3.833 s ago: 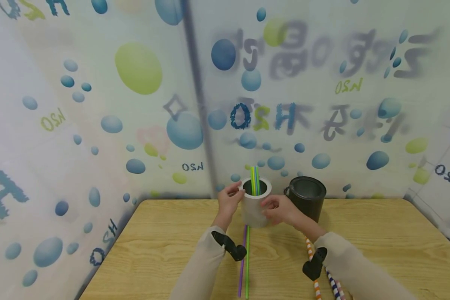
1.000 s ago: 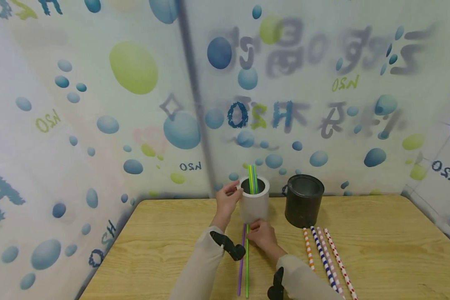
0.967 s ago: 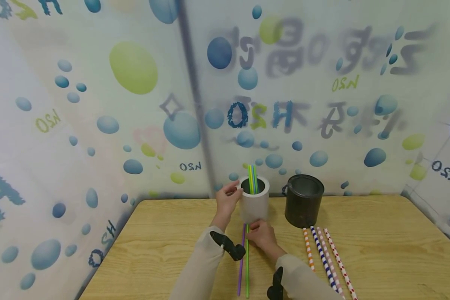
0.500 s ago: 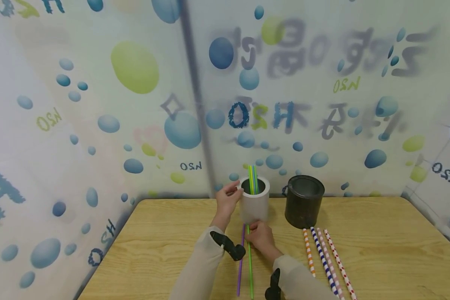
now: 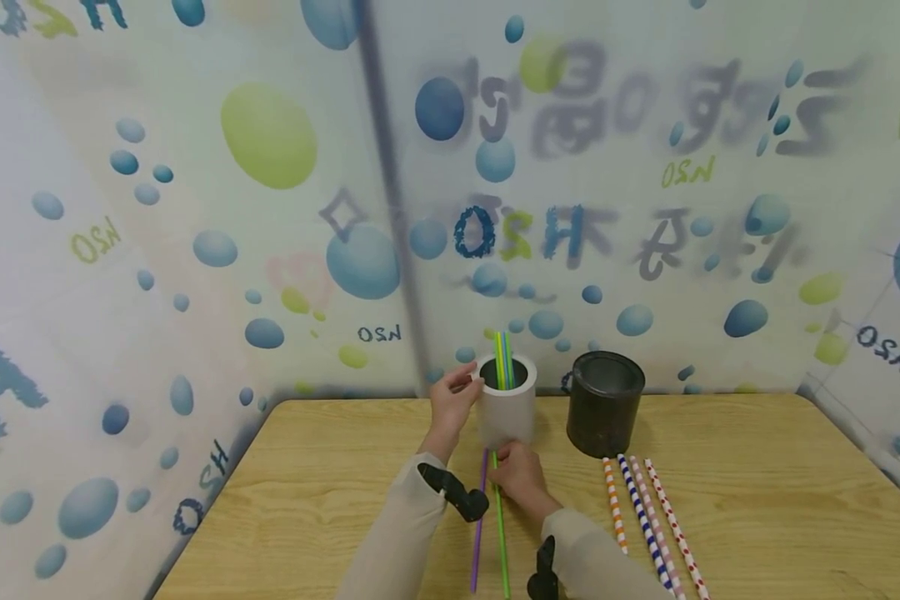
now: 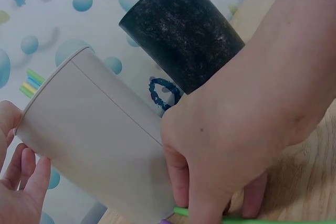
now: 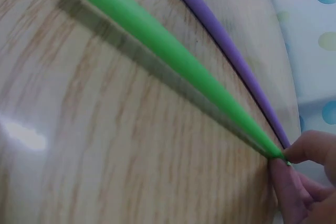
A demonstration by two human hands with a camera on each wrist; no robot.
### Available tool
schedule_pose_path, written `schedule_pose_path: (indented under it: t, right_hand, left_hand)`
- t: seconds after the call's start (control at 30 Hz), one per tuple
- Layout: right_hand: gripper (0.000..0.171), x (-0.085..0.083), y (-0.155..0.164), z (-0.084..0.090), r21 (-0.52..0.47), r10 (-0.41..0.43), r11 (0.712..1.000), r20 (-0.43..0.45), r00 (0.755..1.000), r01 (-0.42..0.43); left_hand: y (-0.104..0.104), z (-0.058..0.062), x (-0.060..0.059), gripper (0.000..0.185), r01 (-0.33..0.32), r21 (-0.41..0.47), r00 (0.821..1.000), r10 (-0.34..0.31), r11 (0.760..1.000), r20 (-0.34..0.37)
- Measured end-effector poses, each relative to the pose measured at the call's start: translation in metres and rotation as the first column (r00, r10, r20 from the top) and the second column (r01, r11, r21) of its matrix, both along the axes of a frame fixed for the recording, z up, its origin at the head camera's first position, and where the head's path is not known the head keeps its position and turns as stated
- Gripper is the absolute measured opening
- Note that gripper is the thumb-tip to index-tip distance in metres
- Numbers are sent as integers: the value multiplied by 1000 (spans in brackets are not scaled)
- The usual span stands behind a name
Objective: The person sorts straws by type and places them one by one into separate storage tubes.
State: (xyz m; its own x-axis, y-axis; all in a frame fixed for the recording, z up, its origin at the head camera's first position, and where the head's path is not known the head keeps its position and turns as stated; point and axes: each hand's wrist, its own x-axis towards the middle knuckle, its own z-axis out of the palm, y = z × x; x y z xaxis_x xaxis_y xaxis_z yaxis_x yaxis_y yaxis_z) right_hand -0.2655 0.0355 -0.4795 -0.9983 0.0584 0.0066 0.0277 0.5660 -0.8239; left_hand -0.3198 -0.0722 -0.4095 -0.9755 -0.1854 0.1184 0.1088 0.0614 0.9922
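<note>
Two hands (image 5: 487,437): cup (image 5: 506,412) held, green straw (image 5: 502,533) pinched.

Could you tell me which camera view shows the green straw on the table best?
The right wrist view: the green straw fills the frame, pinched by the right hand. The head view shows it whole but thin; the left wrist view shows only a sliver.

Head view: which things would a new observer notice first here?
Probably the white cup at the table's far edge, with coloured straws standing in it; the left hand holds its rim. Just in front, the right hand pinches a green straw beside a purple straw. Right of these stand a black cup and four patterned straws.
</note>
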Motion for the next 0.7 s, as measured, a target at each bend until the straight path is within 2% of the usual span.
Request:
schedule_pose_path:
  t: [0.17,0.37,0.53,0.7]
  right_hand:
    - [23,-1,-1,2,5,-10,1000,35,999,10]
    - [18,-3,3,0,-3,30,1000,2,1000,-30]
    - [18,-5,8,-1,-85,91,992,23,996,-89]
    - [23,-9,14,-3,-198,122,975,99,988,-101]
  left_hand:
    - [0,0,0,33,-5,-3,1000,5,1000,10]
    - [-1,0,0,32,-4,1,1000,4,1000,7]
    - [0,0,-1,32,-3,7,1000,3,1000,5]
    - [0,-1,-2,33,2,6,1000,-2,1000,4]
